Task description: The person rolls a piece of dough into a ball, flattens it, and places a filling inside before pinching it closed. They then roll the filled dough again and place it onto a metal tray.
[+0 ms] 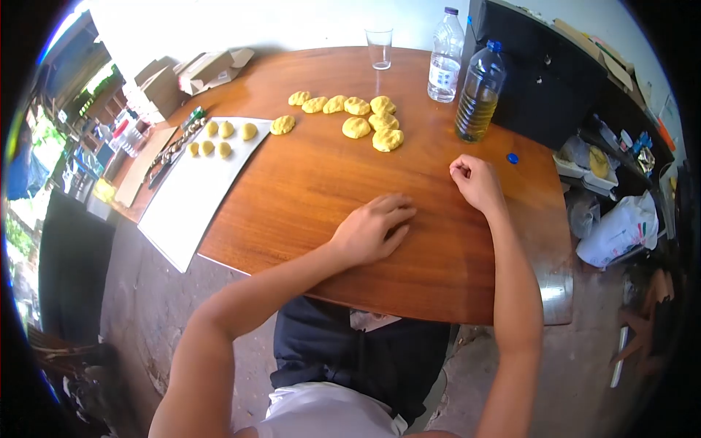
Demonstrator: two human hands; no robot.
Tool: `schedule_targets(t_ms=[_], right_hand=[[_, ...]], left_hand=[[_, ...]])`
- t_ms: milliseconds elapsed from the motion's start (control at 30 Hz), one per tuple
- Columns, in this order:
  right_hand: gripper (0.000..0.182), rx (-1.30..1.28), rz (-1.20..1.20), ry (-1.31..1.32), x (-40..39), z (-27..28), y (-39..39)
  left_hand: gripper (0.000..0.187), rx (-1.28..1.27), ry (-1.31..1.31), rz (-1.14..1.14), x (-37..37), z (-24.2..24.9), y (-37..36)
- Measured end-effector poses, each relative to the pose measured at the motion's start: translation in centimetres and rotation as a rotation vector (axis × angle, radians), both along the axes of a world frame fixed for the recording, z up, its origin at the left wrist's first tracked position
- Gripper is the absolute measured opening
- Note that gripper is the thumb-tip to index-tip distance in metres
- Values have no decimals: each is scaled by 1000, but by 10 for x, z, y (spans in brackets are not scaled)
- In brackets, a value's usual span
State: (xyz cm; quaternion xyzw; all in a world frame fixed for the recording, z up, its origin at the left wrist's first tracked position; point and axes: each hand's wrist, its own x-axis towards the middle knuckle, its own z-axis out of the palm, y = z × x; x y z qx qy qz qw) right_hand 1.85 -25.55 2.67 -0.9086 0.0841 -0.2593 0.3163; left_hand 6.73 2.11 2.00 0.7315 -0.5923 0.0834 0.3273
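My left hand [374, 229] rests palm down on the wooden table [292, 212], its fingers apart and nothing visible in it. To its right my right hand [475, 181] is closed, fingers curled in; what it holds, if anything, is hidden. Beyond the hands lie several rough yellow dough lumps, the nearest being one lump [387, 139] at the end of a bent row. Another lump [282, 125] sits beside the white sheet [182, 201]. Several smoother dough balls [248, 131] lie on the sheet's far part.
A glass [379, 55], a clear bottle [445, 62] and a bottle of yellowish liquid [478, 98] stand at the back. A blue cap [512, 158] lies right of them. Cardboard boxes [208, 71] sit back left; a white bag [617, 230] is beyond the right edge.
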Motion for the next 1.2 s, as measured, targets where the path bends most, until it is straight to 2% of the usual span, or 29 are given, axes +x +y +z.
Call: schedule_targets(t_ms=[67, 200, 267, 367, 467, 567, 633, 767, 833, 867, 933, 967, 1067, 1133, 1200], right_hand=[[7, 39, 16, 41, 0, 0, 1], [7, 42, 24, 22, 8, -3, 3], [7, -34, 7, 29, 8, 1, 6], [7, -40, -6, 9, 3, 1, 6], [6, -16, 37, 16, 2, -6, -2], [6, 40, 80, -8, 5, -8, -5], [8, 19, 52, 9, 8, -8, 0], [11, -51, -12, 3, 8, -4, 4], [11, -44, -14, 10, 6, -6, 0], [11, -35, -7, 25, 4, -7, -2], [11, -13, 2, 34, 0, 0, -2], [11, 20, 5, 43, -2, 0, -3], [10, 62, 37, 67, 5, -5, -8], [11, 49, 17, 61, 12, -7, -6], [11, 31, -5, 47, 16, -7, -2]], left_hand=[[34, 50, 55, 72, -15, 7, 27], [32, 108, 106, 146, 5, 14, 24], [30, 126, -36, 142, 20, 10, -6], [28, 52, 3, 35, 8, 0, -31], [30, -15, 7, -73, -27, 4, -3], [31, 54, -66, -31, -37, 8, 37], [29, 143, 112, 82, -24, 13, 44], [27, 238, -53, 201, 14, 11, -11], [24, 122, 0, -1, 18, 2, -41], [24, 117, 0, -4, 11, 1, -38], [21, -84, 17, -196, -16, -2, -22], [21, -80, 17, -206, -22, -1, -7], [20, 46, -64, -87, -16, 4, 33], [17, 178, -58, 115, 12, 8, 29], [17, 107, -49, 182, 38, 3, -6]])
